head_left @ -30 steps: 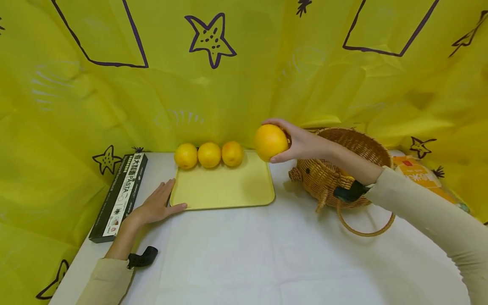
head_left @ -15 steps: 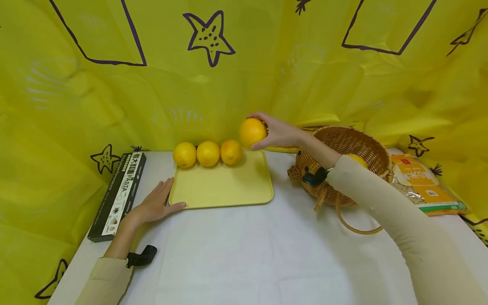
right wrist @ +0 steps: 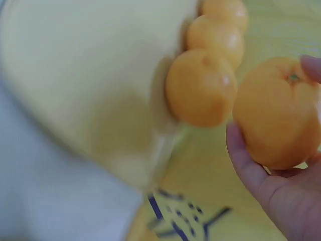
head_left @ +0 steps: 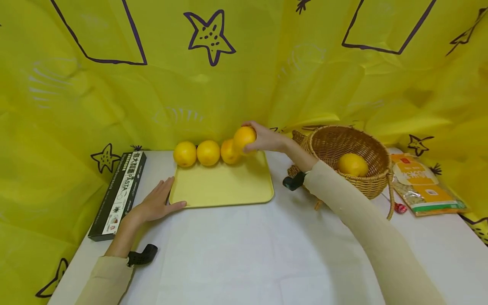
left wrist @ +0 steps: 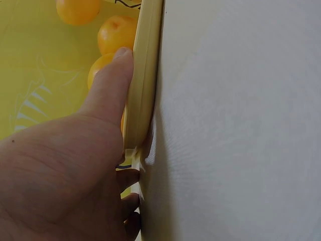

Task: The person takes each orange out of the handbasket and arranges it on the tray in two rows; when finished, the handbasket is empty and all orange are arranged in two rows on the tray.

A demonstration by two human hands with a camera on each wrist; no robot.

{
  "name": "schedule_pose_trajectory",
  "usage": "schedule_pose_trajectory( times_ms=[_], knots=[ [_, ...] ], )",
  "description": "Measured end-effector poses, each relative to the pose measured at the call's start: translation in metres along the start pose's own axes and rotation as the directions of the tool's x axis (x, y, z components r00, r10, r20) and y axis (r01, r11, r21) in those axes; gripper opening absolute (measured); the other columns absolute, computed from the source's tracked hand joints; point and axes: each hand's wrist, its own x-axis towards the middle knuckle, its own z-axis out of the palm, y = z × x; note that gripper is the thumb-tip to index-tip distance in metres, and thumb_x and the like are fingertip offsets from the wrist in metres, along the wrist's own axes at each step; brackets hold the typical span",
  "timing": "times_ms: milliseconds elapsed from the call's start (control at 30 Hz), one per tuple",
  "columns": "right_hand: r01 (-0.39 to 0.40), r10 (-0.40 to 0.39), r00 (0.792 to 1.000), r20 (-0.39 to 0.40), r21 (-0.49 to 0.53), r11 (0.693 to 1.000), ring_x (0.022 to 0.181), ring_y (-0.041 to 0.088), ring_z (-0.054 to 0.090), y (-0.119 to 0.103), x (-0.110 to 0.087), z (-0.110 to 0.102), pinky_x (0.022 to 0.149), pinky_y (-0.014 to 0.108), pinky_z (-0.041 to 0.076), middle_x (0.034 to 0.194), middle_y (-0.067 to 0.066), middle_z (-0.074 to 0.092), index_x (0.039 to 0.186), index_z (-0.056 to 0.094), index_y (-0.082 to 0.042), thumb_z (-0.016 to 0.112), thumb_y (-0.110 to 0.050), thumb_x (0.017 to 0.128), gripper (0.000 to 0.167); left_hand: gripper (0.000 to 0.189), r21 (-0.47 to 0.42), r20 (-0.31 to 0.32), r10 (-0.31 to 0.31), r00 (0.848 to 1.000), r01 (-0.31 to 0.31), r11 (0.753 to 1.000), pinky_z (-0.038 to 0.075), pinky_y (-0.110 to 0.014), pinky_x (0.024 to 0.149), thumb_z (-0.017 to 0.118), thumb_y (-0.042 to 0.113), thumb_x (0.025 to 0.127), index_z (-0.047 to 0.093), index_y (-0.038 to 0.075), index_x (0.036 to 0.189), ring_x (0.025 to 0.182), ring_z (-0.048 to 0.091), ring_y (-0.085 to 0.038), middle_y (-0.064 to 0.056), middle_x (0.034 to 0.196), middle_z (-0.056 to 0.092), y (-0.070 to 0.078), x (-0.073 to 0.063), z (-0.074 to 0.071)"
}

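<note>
On the white-covered table (head_left: pixel 236 254), shallow pale-yellow rectangular tray (head_left: pixel 221 186), three round yellow-orange fruits (head_left: pixel 208 153) lined up along its far edge. Right of the tray, brown woven wicker basket (head_left: pixel 370 186) with one loose yellow-orange fruit (head_left: pixel 353 164) inside. Left of the tray, long black-and-white pasta box (head_left: pixel 120 197). Left hand (head_left: pixel 154 205) at the tray's near left corner: fingers nearly straight, thumb stretched along the rim, nothing gripped. Right hand (head_left: pixel 267 137) by the tray's far right part, curled partway, fingers and thumb round a held orange (head_left: pixel 243 139), just beside the row's right end; contact with the row unclear.
</note>
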Motion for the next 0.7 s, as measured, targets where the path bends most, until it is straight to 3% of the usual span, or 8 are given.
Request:
schedule_pose_trajectory(
  times_ms=[67,133,233,400,567,633,700],
  knots=[
    [-0.019,0.022,1.000,-0.021,0.143,0.990,0.113,0.027,0.052,0.002,0.003,0.004,0.093,0.044,0.054,0.140,0.013,0.040,0.148,0.028,-0.019,0.065,-0.015,0.083,0.075,0.104,0.001,0.001,-0.003,1.000,0.003,1.000,0.007,-0.067,0.117,0.058,0.057,0.089,0.003,-0.002,0.155,0.147,0.001,-0.051,-0.029,0.160,0.003,0.000,0.000,-0.001],
    [-0.019,0.032,0.999,-0.043,0.281,0.960,0.112,0.029,0.052,0.001,0.004,0.006,0.095,0.052,0.054,0.141,0.014,0.039,0.148,0.029,-0.021,0.059,-0.010,0.084,0.071,0.104,0.003,0.005,-0.001,1.000,0.001,1.000,0.007,-0.067,0.117,0.058,0.057,0.090,0.003,-0.002,0.155,0.147,0.001,-0.051,-0.030,0.160,0.003,0.001,0.000,-0.001],
    [0.039,-0.005,0.996,-0.086,0.395,0.918,0.114,0.031,0.051,-0.004,0.008,0.007,0.098,0.059,0.049,0.143,0.016,0.036,0.147,0.032,-0.021,0.055,-0.004,0.086,0.068,0.104,0.010,-0.001,-0.004,1.000,0.004,1.000,0.008,-0.067,0.117,0.058,0.057,0.090,0.003,-0.003,0.154,0.146,0.001,-0.052,-0.031,0.160,0.004,0.001,0.000,-0.004],
    [0.087,-0.026,0.992,-0.123,0.523,0.848,0.120,0.030,0.045,-0.007,0.013,0.002,0.103,0.061,0.044,0.146,0.013,0.030,0.147,0.031,-0.021,0.051,0.000,0.087,0.067,0.103,0.029,-0.018,0.016,1.000,-0.015,0.999,0.009,-0.067,0.117,0.059,0.055,0.090,0.004,-0.005,0.154,0.145,0.003,-0.055,-0.033,0.159,0.005,0.000,0.001,-0.005],
    [0.095,-0.027,0.993,-0.113,0.656,0.749,0.122,0.030,0.042,-0.002,0.015,0.000,0.109,0.063,0.036,0.145,0.010,0.029,0.146,0.029,-0.024,0.047,-0.002,0.094,0.059,0.104,0.027,0.002,0.011,1.000,-0.011,1.000,0.008,-0.067,0.117,0.057,0.057,0.090,0.003,-0.004,0.154,0.145,0.002,-0.054,-0.032,0.159,0.004,0.000,0.002,-0.001],
    [0.111,-0.025,0.990,-0.136,0.676,0.728,0.121,0.030,0.043,0.000,0.018,0.002,0.110,0.066,0.031,0.142,0.009,0.030,0.144,0.030,-0.024,0.048,-0.006,0.097,0.053,0.104,0.021,0.005,0.005,1.000,-0.005,1.000,0.008,-0.067,0.117,0.057,0.057,0.090,0.003,-0.004,0.154,0.146,0.002,-0.053,-0.032,0.159,0.004,0.000,0.001,-0.001],
    [0.130,-0.018,0.985,-0.171,0.669,0.731,0.117,0.029,0.045,0.000,0.023,0.005,0.109,0.069,0.030,0.138,0.008,0.033,0.142,0.033,-0.023,0.050,-0.010,0.098,0.049,0.104,0.017,-0.002,0.008,1.000,-0.008,1.000,0.008,-0.067,0.117,0.058,0.056,0.090,0.003,-0.004,0.154,0.146,0.002,-0.054,-0.032,0.159,0.004,0.001,0.000,-0.002]
  ],
)
